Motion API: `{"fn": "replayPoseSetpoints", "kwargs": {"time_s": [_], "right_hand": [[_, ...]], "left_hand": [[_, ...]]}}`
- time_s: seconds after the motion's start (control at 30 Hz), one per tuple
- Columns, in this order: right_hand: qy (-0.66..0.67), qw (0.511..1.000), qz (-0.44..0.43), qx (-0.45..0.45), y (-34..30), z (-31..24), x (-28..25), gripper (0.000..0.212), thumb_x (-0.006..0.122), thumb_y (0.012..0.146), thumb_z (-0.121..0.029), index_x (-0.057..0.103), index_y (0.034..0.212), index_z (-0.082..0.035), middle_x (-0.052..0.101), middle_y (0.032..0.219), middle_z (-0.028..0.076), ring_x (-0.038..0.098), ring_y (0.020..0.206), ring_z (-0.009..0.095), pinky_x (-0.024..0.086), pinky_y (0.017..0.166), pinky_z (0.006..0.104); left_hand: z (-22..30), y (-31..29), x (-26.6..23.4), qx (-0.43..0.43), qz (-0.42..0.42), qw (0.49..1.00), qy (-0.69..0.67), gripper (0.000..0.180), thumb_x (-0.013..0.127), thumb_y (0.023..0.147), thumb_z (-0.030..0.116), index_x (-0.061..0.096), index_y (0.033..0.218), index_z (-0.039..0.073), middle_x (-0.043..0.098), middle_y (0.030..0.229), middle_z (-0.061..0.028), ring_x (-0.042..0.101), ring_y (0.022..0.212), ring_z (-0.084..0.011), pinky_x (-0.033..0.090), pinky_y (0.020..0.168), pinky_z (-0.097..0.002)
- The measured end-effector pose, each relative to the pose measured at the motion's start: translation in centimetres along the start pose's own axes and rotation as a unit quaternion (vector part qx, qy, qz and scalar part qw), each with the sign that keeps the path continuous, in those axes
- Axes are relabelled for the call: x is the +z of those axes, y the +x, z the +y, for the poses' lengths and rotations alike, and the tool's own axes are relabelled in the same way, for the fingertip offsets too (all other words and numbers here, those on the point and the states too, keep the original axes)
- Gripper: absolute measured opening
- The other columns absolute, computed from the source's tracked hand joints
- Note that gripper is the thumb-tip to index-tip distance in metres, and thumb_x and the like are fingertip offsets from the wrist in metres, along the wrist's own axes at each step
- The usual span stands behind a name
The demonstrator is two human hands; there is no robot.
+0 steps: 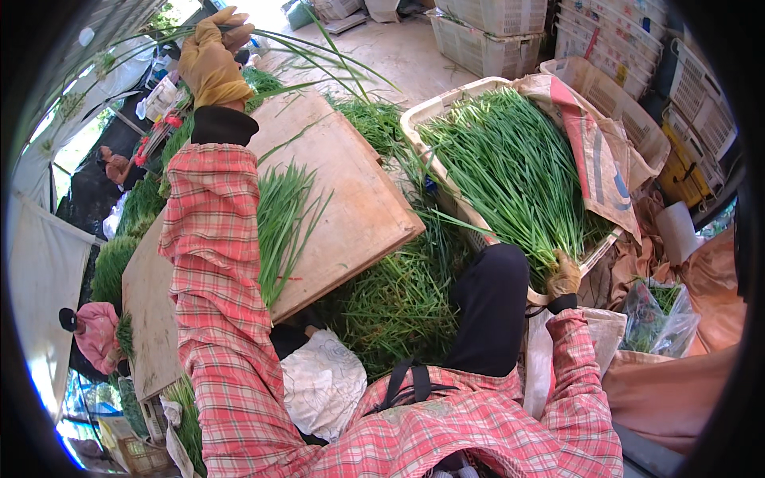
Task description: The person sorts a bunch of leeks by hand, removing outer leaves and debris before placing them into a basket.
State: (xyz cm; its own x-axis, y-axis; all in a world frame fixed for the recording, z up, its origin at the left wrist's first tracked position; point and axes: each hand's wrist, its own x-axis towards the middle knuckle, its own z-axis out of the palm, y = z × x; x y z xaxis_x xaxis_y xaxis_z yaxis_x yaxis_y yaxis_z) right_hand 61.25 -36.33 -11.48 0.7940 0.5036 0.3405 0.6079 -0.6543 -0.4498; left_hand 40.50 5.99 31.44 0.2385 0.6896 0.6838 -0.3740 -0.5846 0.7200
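Note:
My left hand (213, 68), in a tan glove, is raised at the upper left beyond the wooden board. Its fingers are curled round a few long green chive blades (331, 65), which stick out to both sides. My right hand (564, 275), also gloved, is closed at the pale stem ends of the chives (510, 163) lying in a cream plastic crate (454, 187). Its fingertips are partly hidden among the stems. A small bunch of chives (279, 223) rests on the wooden board (358, 215), beside my left sleeve.
Loose chive trimmings (390, 307) are heaped beneath the board, by my knee. A woven sack (594, 151) covers the crate's right side. Stacked crates (494, 40) stand behind, and a clear plastic bag (660, 319) sits at right. Other people (100, 334) are at far left.

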Motion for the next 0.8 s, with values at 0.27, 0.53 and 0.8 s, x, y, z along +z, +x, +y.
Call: {"fn": "replayPoseSetpoints", "kwargs": {"time_s": [0.27,0.53,0.8], "right_hand": [[-0.009,1.000,-0.009,-0.011,0.1,0.0,-0.1,0.044,0.053,0.063,0.004,0.052,0.105,-0.009,0.057,0.101,0.015,0.052,0.095,0.035,0.040,0.081,0.0398],[0.034,0.995,0.067,-0.064,0.2,-0.5,-0.3,0.039,0.056,0.065,0.000,0.053,0.103,-0.007,0.059,0.096,0.016,0.054,0.090,0.035,0.042,0.078,0.0405],[0.023,0.999,0.030,-0.032,0.4,-0.5,-0.6,0.037,0.058,0.064,-0.001,0.054,0.101,-0.006,0.060,0.095,0.016,0.055,0.091,0.035,0.042,0.079,0.0406]], "left_hand": [[-8.6,1.3,0.5,-0.066,-0.147,0.987,-0.012,0.028,0.040,0.093,0.013,0.058,0.097,-0.009,0.061,0.080,-0.0129,0.051,0.056,-0.0097,0.043,0.052,-0.0181],[-17.2,-3.5,2.6,-0.285,-0.159,0.944,0.056,0.037,0.049,0.090,0.017,0.044,0.112,-0.011,0.057,0.095,-0.0152,0.062,0.080,-0.0228,0.052,0.064,-0.0282],[-21.3,-13.5,2.7,-0.367,-0.237,0.897,0.066,0.038,0.052,0.089,0.021,0.045,0.117,-0.004,0.058,0.100,-0.0105,0.062,0.084,-0.0184,0.050,0.066,-0.0262]]}}
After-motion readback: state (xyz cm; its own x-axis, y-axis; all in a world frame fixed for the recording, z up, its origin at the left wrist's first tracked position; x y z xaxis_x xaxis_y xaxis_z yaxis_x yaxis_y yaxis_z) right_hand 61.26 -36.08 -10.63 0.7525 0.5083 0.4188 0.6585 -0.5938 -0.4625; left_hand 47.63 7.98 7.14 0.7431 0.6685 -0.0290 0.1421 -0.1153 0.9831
